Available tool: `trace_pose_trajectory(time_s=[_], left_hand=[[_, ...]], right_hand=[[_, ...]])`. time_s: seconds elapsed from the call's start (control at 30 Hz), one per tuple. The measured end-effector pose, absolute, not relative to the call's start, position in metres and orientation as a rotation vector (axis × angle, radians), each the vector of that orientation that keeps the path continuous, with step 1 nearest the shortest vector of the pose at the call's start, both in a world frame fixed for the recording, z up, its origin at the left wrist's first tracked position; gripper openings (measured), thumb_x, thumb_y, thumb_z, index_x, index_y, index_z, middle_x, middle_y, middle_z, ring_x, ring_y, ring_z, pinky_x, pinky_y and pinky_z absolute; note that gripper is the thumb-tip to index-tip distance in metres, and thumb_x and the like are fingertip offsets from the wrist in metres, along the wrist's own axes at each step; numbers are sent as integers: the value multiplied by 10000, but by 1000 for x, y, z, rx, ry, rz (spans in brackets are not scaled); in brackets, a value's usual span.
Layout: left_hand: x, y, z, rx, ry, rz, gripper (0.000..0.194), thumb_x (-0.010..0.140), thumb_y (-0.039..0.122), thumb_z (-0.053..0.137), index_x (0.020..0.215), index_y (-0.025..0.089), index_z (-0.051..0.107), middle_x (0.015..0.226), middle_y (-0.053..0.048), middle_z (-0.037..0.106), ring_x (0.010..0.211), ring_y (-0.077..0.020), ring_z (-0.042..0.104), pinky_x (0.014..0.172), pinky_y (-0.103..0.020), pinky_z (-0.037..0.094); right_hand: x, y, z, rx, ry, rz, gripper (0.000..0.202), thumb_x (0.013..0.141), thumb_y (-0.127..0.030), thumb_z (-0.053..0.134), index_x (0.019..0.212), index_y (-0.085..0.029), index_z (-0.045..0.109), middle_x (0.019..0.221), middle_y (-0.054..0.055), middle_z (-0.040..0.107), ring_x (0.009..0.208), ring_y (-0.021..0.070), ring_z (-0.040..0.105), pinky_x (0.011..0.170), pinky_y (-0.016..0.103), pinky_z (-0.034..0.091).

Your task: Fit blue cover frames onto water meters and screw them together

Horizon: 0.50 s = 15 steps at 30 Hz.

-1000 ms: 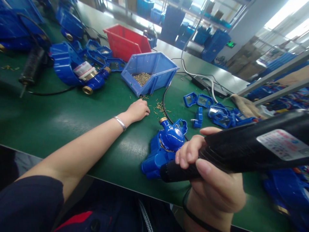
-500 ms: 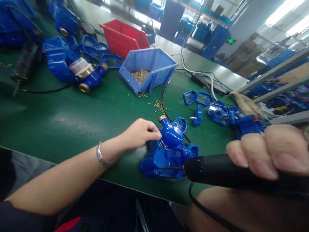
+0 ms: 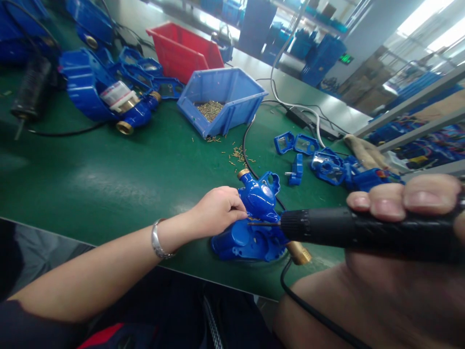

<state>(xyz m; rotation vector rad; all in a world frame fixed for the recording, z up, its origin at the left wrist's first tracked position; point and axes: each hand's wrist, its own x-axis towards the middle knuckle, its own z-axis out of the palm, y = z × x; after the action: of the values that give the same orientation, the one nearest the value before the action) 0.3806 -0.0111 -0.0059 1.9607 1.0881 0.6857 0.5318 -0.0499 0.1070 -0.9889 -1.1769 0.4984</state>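
Note:
My right hand [image 3: 403, 203] is wrapped around a black corded electric screwdriver [image 3: 319, 228]. Its thin bit points left, its tip close to the fingertips of my left hand [image 3: 221, 208]. Those fingers are pinched together at the side of a blue water meter [image 3: 259, 198] with brass threaded ends. Whatever they pinch is too small to make out. Beneath and in front of the meter body lies its blue plastic housing [image 3: 240, 240], partly hidden by the screwdriver.
A blue bin [image 3: 232, 106] holds many small brass screws, with several spilled on the green table [image 3: 119, 179] before it. Behind stands a red bin [image 3: 181, 53]. Another water meter [image 3: 134, 114] and a second screwdriver [image 3: 32, 87] lie left; blue frames [image 3: 329, 167] lie right.
My left hand has shifted slightly right and down, toward the bit. The screwdriver has risen, its bit now beside the left fingertips, and the meter's lower brass end has come into view.

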Motion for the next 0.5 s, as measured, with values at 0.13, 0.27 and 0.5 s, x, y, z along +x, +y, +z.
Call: trace_pose_trajectory(time_s=[0.13, 0.27, 0.5], left_hand=[[374, -8, -2, 2051, 1026, 578, 122, 754, 147, 620, 696, 149, 728, 726, -49, 669, 729, -174, 606, 695, -286, 450], [366, -11, -3, 1953, 1048, 612, 210, 798, 179, 526, 853, 174, 729, 809, -48, 653, 787, -175, 604, 742, -301, 457], [366, -44, -23, 927, 1119, 620, 679, 655, 480, 692, 1210, 133, 510, 1110, -155, 642, 1012, -284, 605, 857, -397, 480]], right_hand=[[523, -41, 101, -827, -1075, 374, 249, 651, -159, 429, 778, -176, 643, 581, -19, 458, 485, 116, 441, 493, 337, 399], [518, -36, 97, -828, -1051, 433, 283, 659, -70, 432, 856, -157, 616, 560, -36, 539, 479, 125, 505, 514, 320, 431], [513, -25, 84, -853, -1055, 617, 262, 637, -41, 542, 878, -142, 539, 557, -69, 594, 458, 117, 545, 501, 285, 465]])
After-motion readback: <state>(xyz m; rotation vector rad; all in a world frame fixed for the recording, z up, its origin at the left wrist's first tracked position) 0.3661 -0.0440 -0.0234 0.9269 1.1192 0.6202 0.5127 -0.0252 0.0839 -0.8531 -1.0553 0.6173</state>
